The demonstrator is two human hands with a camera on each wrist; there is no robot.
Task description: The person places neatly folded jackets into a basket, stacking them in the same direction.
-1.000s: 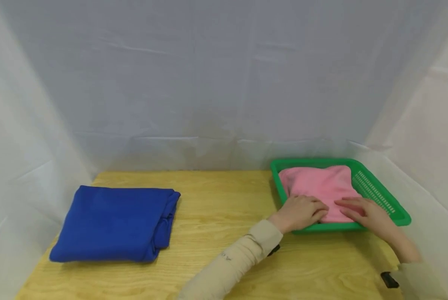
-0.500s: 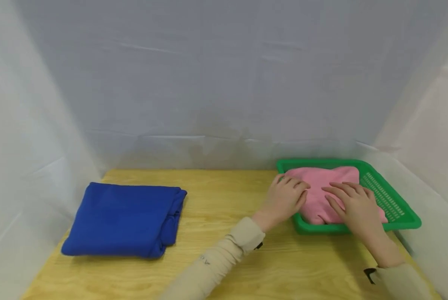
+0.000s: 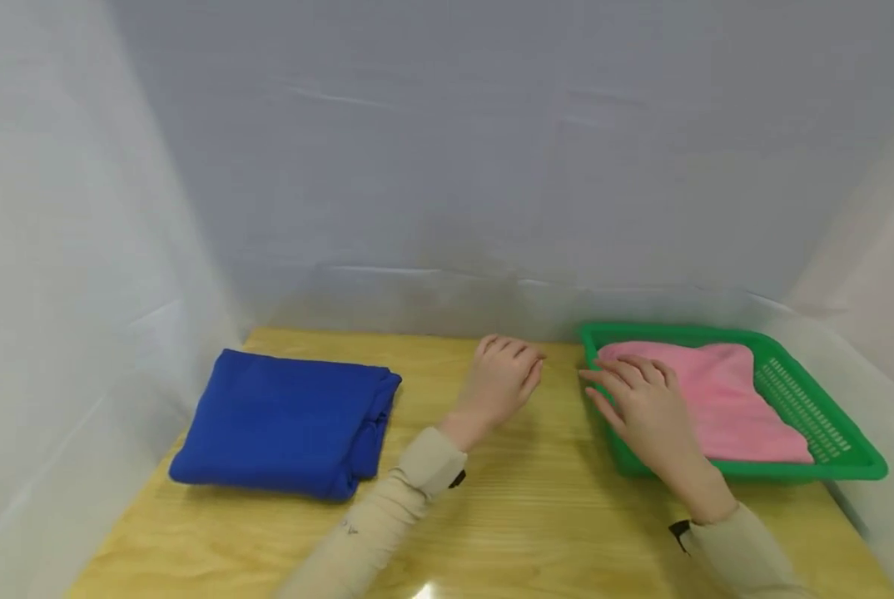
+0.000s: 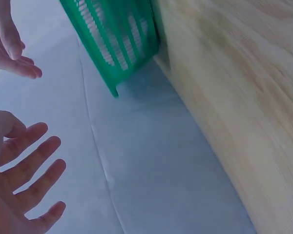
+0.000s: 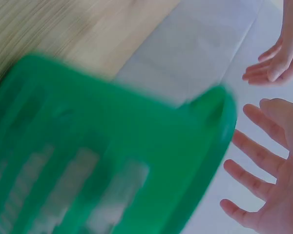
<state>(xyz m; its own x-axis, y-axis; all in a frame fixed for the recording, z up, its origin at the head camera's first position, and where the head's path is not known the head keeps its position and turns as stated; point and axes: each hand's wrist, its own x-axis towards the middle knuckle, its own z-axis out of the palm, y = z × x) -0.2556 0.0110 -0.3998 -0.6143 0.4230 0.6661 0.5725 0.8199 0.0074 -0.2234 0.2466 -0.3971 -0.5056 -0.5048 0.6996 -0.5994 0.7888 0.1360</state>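
In the head view a folded pink cloth (image 3: 724,408) lies inside a green plastic basket (image 3: 862,466) at the right. My right hand (image 3: 645,416) hovers over the basket's left side, fingers spread, holding nothing. Its palm and loosely bent fingers also show in the right wrist view, beside the blurred green basket wall (image 5: 151,122). Between the basket and a folded blue cloth (image 3: 282,424), my left hand (image 3: 495,383) is above the table with relaxed fingers and nothing in it. The left wrist view shows its fingers (image 4: 34,165) apart from the basket (image 4: 122,39).
The wooden table (image 3: 537,532) carries both the basket and the blue cloth, which lies at the left. A pale sheet (image 3: 447,166) hangs behind the table and along both sides. The basket stands near the back right corner.
Both hands have come off the pink cloth and moved left, the left hand leaving the basket entirely. The pink cloth stays in the basket. The head view has shifted, too.
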